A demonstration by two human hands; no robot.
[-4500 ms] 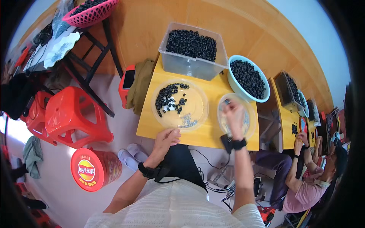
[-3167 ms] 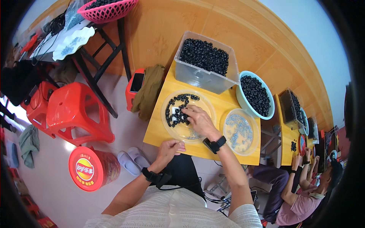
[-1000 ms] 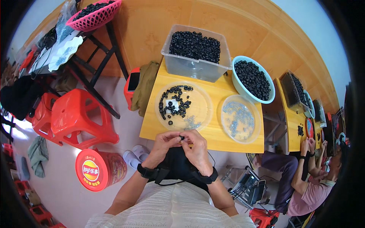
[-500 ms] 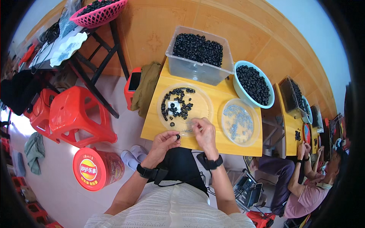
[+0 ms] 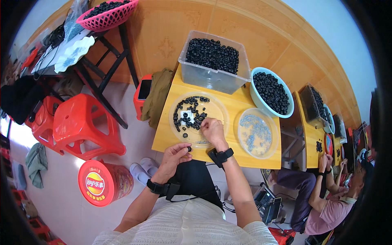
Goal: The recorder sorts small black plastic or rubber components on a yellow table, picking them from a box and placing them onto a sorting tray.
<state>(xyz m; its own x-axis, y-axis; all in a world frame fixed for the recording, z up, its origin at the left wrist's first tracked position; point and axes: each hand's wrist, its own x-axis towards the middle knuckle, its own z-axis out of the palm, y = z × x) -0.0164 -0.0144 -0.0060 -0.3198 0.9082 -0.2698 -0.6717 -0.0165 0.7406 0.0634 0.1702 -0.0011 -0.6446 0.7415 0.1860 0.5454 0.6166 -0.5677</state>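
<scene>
Left hand, part-hidden black piece, right grip unclear

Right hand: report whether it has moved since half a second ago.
Yes. Against the yellow table, the right hand has moved forward and slightly left, farther over the left round clear tray.

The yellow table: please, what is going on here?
The person's left hand pinches a small black piece by the edge of the yellow table. The right hand is over a round clear tray, by its scattered black pieces; whether it holds anything cannot be told. To the right lies another clear tray with bluish bits; farther back stand a clear bin and a pale blue bowl, both holding black pieces.
</scene>
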